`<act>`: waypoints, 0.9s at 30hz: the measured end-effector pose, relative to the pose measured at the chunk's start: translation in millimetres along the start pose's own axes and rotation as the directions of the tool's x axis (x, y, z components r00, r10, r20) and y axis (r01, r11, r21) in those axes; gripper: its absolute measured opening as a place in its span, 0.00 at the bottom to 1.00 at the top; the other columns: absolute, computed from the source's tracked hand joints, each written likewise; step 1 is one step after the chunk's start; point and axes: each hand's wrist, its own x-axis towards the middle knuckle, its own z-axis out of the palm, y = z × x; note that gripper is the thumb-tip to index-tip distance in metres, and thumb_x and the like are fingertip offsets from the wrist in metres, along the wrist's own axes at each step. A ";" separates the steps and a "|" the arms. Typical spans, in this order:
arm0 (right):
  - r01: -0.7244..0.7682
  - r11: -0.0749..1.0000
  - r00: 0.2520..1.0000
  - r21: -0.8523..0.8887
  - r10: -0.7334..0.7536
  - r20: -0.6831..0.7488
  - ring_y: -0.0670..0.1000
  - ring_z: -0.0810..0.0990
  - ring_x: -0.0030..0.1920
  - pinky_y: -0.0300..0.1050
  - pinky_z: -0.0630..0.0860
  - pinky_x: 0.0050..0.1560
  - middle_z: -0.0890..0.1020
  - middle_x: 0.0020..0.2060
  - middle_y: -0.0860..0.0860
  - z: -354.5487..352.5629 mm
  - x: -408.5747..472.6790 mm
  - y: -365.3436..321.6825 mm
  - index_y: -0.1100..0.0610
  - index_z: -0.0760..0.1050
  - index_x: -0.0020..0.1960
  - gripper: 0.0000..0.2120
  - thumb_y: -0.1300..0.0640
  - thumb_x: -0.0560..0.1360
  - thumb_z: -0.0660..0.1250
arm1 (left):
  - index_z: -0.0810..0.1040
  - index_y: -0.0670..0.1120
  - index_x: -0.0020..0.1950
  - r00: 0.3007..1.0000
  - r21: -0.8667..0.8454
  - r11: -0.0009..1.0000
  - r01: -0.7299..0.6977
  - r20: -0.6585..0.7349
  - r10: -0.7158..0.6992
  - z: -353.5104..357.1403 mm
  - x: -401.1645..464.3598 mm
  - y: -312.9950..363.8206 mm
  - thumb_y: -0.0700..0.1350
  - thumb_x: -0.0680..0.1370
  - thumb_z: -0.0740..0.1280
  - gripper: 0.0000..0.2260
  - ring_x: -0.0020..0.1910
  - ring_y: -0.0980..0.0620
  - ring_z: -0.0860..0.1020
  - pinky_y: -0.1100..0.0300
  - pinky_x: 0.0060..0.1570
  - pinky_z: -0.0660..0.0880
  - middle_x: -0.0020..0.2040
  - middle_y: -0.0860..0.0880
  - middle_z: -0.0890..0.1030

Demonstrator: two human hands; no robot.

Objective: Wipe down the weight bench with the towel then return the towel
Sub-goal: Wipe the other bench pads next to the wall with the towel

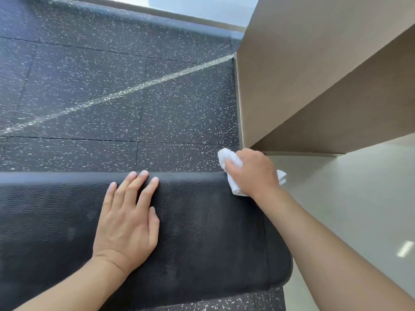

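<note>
Two hands on black textured vinyl weight bench pad [202, 232]. Left hand [129, 218] flat, fingers straight, bracing pad. Right hand [252, 173] grips bunched white cloth towel [229, 159] at pad's far right corner. Advice: firm pressure, overlapping strokes, include rounded edge.

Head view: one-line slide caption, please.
Right hand wipes bench pad's far corner with white towel; left hand rests flat.
</note>
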 end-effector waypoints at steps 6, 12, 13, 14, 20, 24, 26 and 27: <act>0.056 0.998 0.996 -0.042 -0.053 0.071 0.57 0.77 0.48 0.49 0.65 0.44 0.78 0.42 0.50 17.3 -3.2 -91.7 0.54 0.75 0.42 0.17 0.43 0.80 0.58 | 0.73 0.45 0.76 1.000 -0.101 0.995 0.013 0.017 -0.011 -3.0 -0.6 -4.3 0.49 0.78 0.58 0.26 0.79 0.40 0.65 0.39 0.80 0.56 0.76 0.43 0.71; 0.095 0.995 0.989 -0.008 -0.093 0.117 0.59 0.81 0.53 0.49 0.69 0.47 0.83 0.49 0.54 43.6 -13.2 -211.0 0.53 0.79 0.45 0.16 0.44 0.79 0.58 | 0.73 0.38 0.74 0.988 -0.249 0.960 -0.128 0.046 0.144 -26.0 0.2 -56.8 0.47 0.76 0.62 0.27 0.76 0.42 0.68 0.51 0.78 0.58 0.73 0.40 0.74; 0.085 0.996 0.990 -0.019 -0.082 0.115 0.60 0.81 0.54 0.49 0.69 0.48 0.83 0.50 0.55 46.3 -15.7 -225.0 0.54 0.80 0.47 0.17 0.44 0.80 0.57 | 0.73 0.39 0.74 0.973 -0.199 0.958 -0.207 0.063 0.224 -34.1 -0.8 -85.7 0.48 0.77 0.62 0.26 0.75 0.42 0.69 0.51 0.78 0.60 0.73 0.41 0.75; 0.077 0.997 0.992 -0.029 -0.073 0.106 0.60 0.80 0.55 0.50 0.69 0.48 0.84 0.51 0.55 48.4 -18.8 -237.8 0.55 0.80 0.49 0.18 0.44 0.80 0.57 | 0.74 0.41 0.74 0.953 -0.145 0.950 -0.276 0.089 0.290 -43.6 -4.0 -118.5 0.48 0.78 0.61 0.25 0.74 0.41 0.70 0.49 0.78 0.61 0.73 0.41 0.74; 0.111 0.994 0.987 -0.005 -0.110 0.114 0.59 0.78 0.49 0.49 0.67 0.45 0.83 0.48 0.55 71.5 -29.3 -340.7 0.56 0.79 0.46 0.18 0.44 0.80 0.57 | 0.72 0.44 0.77 0.973 0.025 0.985 -0.169 0.161 0.163 -110.2 -59.3 -311.4 0.53 0.80 0.58 0.26 0.76 0.37 0.67 0.40 0.76 0.64 0.77 0.41 0.68; 0.167 0.986 0.976 0.030 -0.170 0.133 0.59 0.79 0.49 0.49 0.68 0.44 0.80 0.43 0.53 92.7 -34.5 -432.5 0.55 0.77 0.44 0.18 0.45 0.80 0.56 | 0.72 0.44 0.76 0.970 0.041 0.991 -0.126 0.214 0.114 -139.2 -94.1 -377.4 0.51 0.80 0.57 0.26 0.76 0.37 0.68 0.38 0.74 0.66 0.78 0.41 0.68; 0.194 0.979 0.971 0.056 -0.200 0.128 0.59 0.79 0.48 0.49 0.69 0.44 0.80 0.43 0.53 104.8 -38.1 -479.3 0.55 0.76 0.43 0.18 0.45 0.81 0.56 | 0.72 0.44 0.77 0.967 0.037 0.991 -0.127 0.227 0.116 -149.4 -107.6 -402.4 0.51 0.80 0.57 0.26 0.76 0.38 0.68 0.39 0.75 0.66 0.78 0.42 0.68; 0.209 0.976 0.970 0.060 -0.215 0.118 0.59 0.79 0.48 0.49 0.69 0.45 0.81 0.44 0.54 110.5 -39.9 -500.8 0.55 0.75 0.43 0.18 0.44 0.81 0.56 | 0.73 0.45 0.77 0.967 0.039 0.991 -0.127 0.229 0.115 -153.9 -112.9 -414.0 0.51 0.80 0.57 0.26 0.76 0.39 0.68 0.39 0.75 0.66 0.78 0.42 0.69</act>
